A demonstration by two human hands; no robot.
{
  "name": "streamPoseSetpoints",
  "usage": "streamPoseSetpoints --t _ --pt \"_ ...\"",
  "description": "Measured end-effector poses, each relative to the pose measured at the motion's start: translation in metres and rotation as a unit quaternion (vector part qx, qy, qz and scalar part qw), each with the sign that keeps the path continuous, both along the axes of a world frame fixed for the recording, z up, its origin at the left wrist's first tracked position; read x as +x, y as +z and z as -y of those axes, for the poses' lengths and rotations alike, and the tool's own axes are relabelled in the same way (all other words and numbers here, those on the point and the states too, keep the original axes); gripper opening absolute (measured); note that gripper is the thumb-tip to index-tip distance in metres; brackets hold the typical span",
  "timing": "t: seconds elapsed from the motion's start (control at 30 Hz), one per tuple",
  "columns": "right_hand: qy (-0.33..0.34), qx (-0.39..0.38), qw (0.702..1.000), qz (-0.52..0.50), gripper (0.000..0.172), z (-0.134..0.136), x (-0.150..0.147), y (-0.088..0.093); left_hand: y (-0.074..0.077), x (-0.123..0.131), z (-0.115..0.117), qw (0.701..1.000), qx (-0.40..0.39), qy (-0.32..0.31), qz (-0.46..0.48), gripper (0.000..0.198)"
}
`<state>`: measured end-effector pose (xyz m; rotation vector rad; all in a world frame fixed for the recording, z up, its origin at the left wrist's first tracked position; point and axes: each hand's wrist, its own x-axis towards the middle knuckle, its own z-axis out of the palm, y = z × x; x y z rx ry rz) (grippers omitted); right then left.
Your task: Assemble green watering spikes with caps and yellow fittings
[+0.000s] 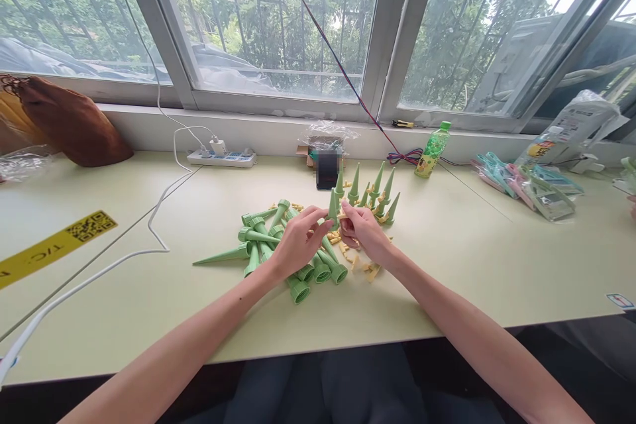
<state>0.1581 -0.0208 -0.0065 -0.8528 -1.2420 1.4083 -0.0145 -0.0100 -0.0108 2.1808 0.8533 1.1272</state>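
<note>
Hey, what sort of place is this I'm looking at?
Probably a small hand-assembly workbench by a window: a long table with a pile of green plastic spikes, a row of spikes standing upright, and scattered yellow parts.

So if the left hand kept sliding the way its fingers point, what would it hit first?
The left hand points up and right, at the green spike its fingertips hold. Past that, probably the standing spikes, though depth is unclear.

table (447, 265) | green spikes (258, 236) | power strip (222, 158) | bottle (432, 150) | perhaps clips (521, 182)
</note>
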Motion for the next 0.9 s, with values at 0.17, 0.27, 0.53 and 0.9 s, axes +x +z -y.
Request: streamPoseSetpoints --t 0.17,0.27,0.53,0.9 --pt "0.034 0.008 0.999 -0.005 0.05 0.0012 -0.0006 0.0007 0.0029 0.0015 0.0019 0.997 -0.065 -0.005 0.049 0.028" --pt "0.027 0.018 0.999 0.001 0.048 0.0011 -0.0005 -0.0018 0.0028 0.0017 0.0012 0.995 -0.075 -0.015 0.064 0.027" --pt "0.005 0.06 0.997 0.039 0.045 0.0043 -0.0025 -0.0013 0.0039 0.0028 0.0035 0.991 -0.099 -0.018 0.09 0.03" --pt "-0.087 0.226 0.942 0.233 0.042 0.0042 -0.0005 -0.0058 0.01 -0.0011 0.0059 0.95 -0.279 -0.057 0.128 0.036"
